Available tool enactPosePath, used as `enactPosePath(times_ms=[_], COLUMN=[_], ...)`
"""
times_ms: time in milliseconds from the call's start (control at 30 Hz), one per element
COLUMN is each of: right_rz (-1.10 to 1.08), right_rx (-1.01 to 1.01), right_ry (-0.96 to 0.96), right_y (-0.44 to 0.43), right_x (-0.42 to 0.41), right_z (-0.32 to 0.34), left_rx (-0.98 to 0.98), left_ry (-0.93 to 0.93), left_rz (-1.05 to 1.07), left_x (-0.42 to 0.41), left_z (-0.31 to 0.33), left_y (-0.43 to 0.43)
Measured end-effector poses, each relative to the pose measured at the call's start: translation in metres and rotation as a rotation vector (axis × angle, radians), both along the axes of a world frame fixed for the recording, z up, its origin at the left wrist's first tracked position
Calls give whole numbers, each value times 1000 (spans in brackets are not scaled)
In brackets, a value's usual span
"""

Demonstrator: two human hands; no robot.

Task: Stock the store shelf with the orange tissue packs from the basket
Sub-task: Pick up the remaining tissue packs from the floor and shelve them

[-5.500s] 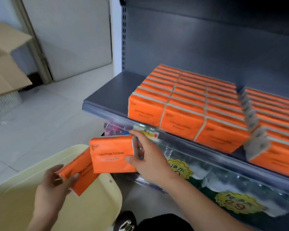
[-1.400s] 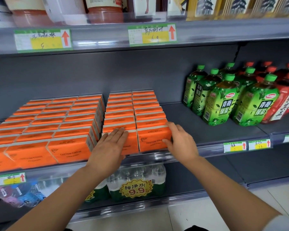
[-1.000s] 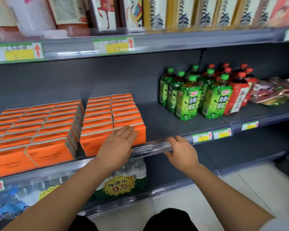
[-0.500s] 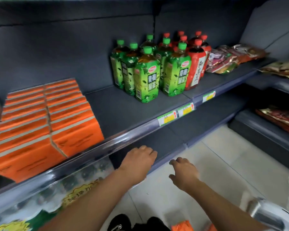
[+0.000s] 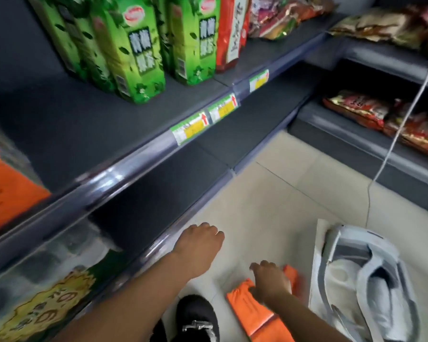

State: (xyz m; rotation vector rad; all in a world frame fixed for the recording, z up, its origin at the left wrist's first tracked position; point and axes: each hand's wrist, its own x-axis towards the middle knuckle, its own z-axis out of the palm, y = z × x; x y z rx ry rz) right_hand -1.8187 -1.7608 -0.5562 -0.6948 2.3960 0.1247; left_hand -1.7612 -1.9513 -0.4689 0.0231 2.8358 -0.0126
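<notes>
Orange tissue packs (image 5: 247, 307) lie on the tiled floor at the bottom of the view, beside my black shoe (image 5: 197, 317). My right hand (image 5: 269, 283) is low over them, fingers curled down onto the top pack; motion blur hides whether it grips. Further left and higher, my left hand (image 5: 198, 248) hangs in front of the bottom shelf edge, loosely curled and holding nothing. A stocked row of orange packs (image 5: 5, 191) shows at the far left on the grey shelf (image 5: 89, 134). No basket is recognisable.
Green and red drink bottles (image 5: 134, 50) stand further right on the same shelf. Snack bags (image 5: 356, 109) fill the corner shelves at right. A white and grey object (image 5: 351, 280) sits on the floor right of the packs, with a thin white cable (image 5: 405, 119) above it.
My view has swung right and down from the stocked rows to the floor. Both hands left the shelf packs and dropped; the right hand now reaches onto the orange packs on the floor.
</notes>
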Motion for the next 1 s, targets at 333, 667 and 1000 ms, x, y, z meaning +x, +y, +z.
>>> enactPosePath(times_ms=[333,667,1000], right_rz=[-305,-74,-103], right_rx=[57,137,-510], right_ry=[-117,118,-67], right_y=[20,-2,-31], right_x=[23,30,11], right_z=[-82,-134,-111], left_rx=[144,214,372], left_ry=[-142,-200,-216], left_rz=[20,54,236], left_x=[3,17,9], left_z=[-86,-127,-135], left_y=[22,23,21])
